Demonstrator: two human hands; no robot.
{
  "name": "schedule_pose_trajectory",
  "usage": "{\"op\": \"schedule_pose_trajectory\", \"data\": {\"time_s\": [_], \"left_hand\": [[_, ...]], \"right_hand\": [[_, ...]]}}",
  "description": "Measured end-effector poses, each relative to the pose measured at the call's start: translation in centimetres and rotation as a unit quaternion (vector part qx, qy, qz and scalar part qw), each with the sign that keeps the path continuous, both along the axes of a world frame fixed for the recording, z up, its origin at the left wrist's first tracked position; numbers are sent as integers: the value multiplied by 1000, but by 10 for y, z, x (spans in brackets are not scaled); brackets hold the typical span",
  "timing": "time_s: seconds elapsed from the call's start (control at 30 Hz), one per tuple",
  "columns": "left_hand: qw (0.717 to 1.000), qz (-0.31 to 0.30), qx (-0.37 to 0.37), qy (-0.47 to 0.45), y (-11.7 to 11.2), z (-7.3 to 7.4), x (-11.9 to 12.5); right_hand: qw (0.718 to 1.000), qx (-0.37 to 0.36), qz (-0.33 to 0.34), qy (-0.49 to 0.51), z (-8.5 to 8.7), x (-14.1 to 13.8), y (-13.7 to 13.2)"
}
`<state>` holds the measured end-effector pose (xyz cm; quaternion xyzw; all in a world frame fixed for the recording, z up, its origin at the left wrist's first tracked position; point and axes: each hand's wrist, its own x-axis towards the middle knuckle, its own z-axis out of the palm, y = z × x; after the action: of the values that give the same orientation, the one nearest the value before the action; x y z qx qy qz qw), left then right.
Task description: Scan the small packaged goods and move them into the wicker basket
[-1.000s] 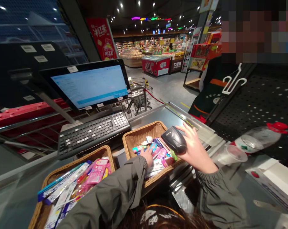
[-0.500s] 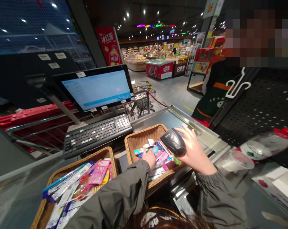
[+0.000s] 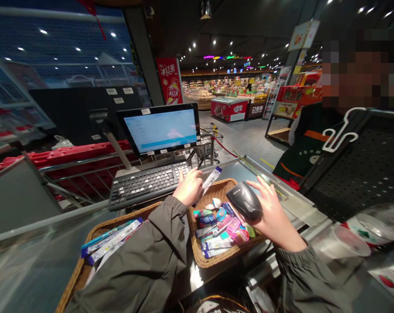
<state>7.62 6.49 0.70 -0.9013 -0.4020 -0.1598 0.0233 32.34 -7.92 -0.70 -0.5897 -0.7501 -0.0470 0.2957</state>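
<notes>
L hand grips slim packet, long axis near-left to far-right; scanner, gripped in R hand, is right of pkt, slightly nearer, apart.

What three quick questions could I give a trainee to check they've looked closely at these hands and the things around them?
1. What does the right hand hold?
2. True or false: the left hand is empty.
3. How many wicker baskets show in the picture?

Key:
1. A black scanner.
2. False; it holds a slim white packet with a purple end.
3. Two.
</notes>
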Motion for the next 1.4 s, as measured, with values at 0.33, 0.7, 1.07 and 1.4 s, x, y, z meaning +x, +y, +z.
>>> {"op": "schedule_pose_trajectory", "data": {"time_s": [0.33,0.7,1.07,1.4], "left_hand": [[999,9,31,-1,-10,36,-43],[999,2,49,8,-16,34,-71],[999,10,42,10,-20,33,-94],[988,89,-75,97,-29,3,-185]], "right_hand": [[999,6,45,-16,13,-38,-3],[997,-2,57,-44,18,-65,-6],[996,-7,69,-54,17,-87,-10],[993,0,109,-48,20,-120,-4]]}}
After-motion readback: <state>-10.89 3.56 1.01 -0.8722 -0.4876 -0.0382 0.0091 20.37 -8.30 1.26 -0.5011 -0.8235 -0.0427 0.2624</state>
